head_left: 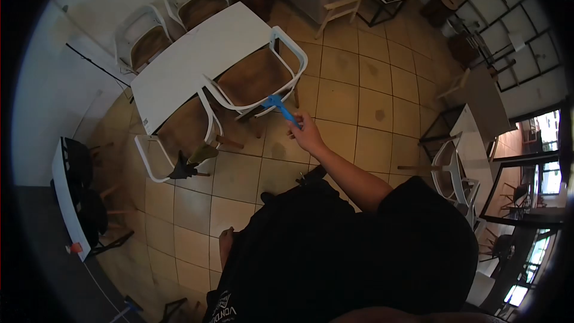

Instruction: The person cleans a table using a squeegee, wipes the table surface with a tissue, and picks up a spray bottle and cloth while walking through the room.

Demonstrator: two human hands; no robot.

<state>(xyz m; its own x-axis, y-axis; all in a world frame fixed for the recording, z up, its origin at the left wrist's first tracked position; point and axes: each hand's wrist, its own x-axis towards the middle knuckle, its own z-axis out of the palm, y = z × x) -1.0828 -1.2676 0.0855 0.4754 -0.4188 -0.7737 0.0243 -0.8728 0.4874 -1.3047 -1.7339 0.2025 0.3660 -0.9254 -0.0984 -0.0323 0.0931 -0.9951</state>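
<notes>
My right hand (pixel 306 134) is closed around the handle of a blue brush-like hand tool (pixel 287 115), held out in front of me. The tool's wider head is at the curved white back of a chair (pixel 254 78); I cannot tell whether they touch. Low beside my body, my left hand (pixel 226 240) is partly hidden by my dark clothing, and its fingers do not show clearly. Another white-framed chair (pixel 185 125) with a brown seat stands to the left, with a dark glove-like item (pixel 183 167) and an olive cloth (pixel 203 153) hanging on it.
A long white table (pixel 197 54) stands ahead, with white chairs (pixel 142 33) along its far side. At the left is another table (pixel 70 203) with dark chairs. More tables and chairs (pixel 451 170) line the right. A wooden-armed seat (pixel 341 9) stands beyond on the tiled floor (pixel 341 96).
</notes>
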